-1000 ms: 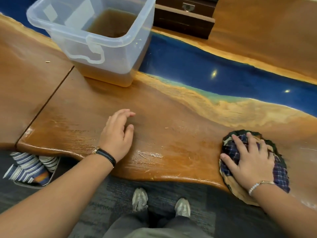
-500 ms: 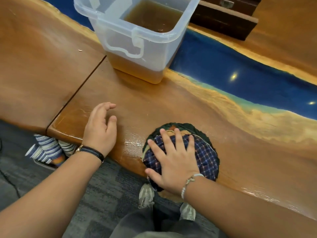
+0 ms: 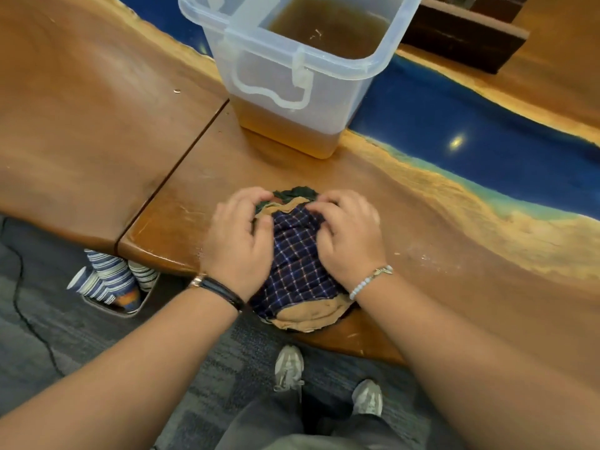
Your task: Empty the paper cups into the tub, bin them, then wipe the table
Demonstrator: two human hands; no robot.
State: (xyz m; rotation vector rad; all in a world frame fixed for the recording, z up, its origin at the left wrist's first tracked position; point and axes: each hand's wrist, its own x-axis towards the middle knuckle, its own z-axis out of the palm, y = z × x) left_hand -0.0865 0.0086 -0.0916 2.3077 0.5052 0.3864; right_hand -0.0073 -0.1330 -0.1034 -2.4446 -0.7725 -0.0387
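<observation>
Checked cloth bunched on tabletop near edge, between my left hand and right hand; both hands curl fingers into it, equally near. Tub straight beyond knuckles.

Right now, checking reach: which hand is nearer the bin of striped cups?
Left. The left hand grips the cloth nearer the bin; the right hand grips it farther right.

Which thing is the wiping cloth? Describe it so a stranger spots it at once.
Find the long wooden table with the blue strip, then the clear tub of brown liquid. In front of the tub, at the near edge, lies the cloth, gripped by the left hand and right hand. It is the only fabric on the table: navy check with tan and green layers.
</observation>
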